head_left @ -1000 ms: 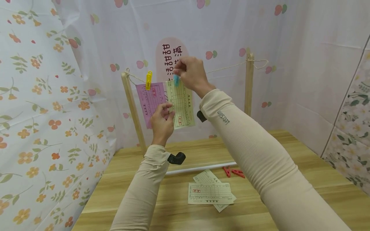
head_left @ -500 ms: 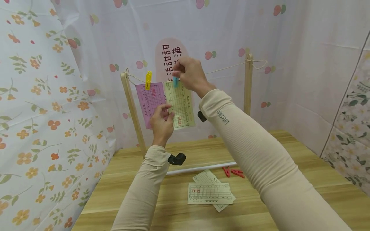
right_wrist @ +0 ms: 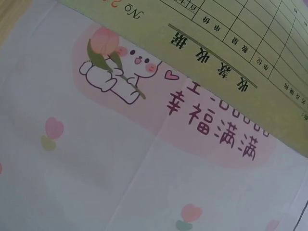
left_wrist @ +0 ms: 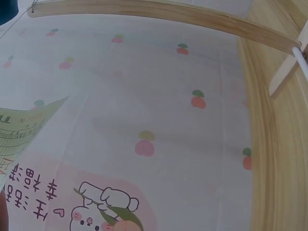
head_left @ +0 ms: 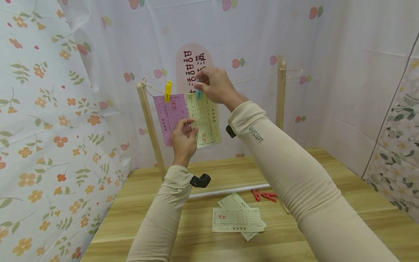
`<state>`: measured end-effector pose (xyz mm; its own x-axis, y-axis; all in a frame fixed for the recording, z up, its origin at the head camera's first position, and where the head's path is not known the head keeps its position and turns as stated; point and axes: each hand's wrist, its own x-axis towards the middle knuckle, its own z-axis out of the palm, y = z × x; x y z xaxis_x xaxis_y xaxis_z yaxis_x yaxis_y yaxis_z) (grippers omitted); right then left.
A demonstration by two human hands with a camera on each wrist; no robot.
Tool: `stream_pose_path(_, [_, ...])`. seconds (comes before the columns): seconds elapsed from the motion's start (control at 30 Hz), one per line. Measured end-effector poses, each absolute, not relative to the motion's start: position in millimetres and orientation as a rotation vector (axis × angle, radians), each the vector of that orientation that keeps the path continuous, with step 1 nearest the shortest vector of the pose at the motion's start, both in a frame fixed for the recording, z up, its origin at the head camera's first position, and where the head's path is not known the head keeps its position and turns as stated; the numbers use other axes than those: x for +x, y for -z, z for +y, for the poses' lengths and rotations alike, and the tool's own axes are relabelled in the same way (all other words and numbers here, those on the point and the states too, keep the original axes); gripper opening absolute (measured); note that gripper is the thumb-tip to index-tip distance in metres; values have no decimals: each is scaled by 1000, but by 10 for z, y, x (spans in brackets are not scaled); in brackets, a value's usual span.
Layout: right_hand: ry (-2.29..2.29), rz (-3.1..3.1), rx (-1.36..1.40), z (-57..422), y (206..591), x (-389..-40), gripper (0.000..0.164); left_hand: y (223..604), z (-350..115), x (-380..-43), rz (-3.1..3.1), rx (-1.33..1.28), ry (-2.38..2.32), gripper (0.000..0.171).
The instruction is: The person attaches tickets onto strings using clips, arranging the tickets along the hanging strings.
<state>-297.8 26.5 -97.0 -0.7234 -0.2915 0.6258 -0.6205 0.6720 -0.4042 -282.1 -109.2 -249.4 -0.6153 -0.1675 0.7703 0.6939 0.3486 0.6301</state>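
My right hand (head_left: 214, 84) pinches a blue clothespin (head_left: 199, 95) at the top edge of a yellow-green receipt (head_left: 207, 116) on the string line. Printed rows and a red stamp mark the receipt, which also shows in the right wrist view (right_wrist: 226, 53) and at the left of the left wrist view (left_wrist: 17, 132). By the receipt's left edge my left hand (head_left: 184, 142) is held up, fingers loosely bent and thumb apart from them. To its left hangs a pink receipt (head_left: 168, 116), clipped by a yellow clothespin (head_left: 168, 91); my left hand covers part of it.
The string runs between a left wooden post (head_left: 151, 131) and a right wooden post (head_left: 281, 98). On the wooden table (head_left: 196, 236) lie a white rod (head_left: 226, 191), two overlapping pale green receipts (head_left: 237, 220) and red clothespins (head_left: 269, 197). A printed curtain (head_left: 255, 32) stands behind.
My right hand has come down slightly, and its thumb and fingertips are a little further apart, with more blue showing between them. My left hand stays almost still.
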Motion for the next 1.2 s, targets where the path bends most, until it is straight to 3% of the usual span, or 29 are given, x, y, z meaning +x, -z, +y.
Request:
stream_pose_path(0.53, [-920,-2342,709,369,1043,-2945,40,2533,-1084,-2826,-1819,-480,1374,23])
stream_pose_path(1.2, [-1043,-2094,779,729,1267,-2774,30,2567,-1086,-2838,-1845,-492,1386,25])
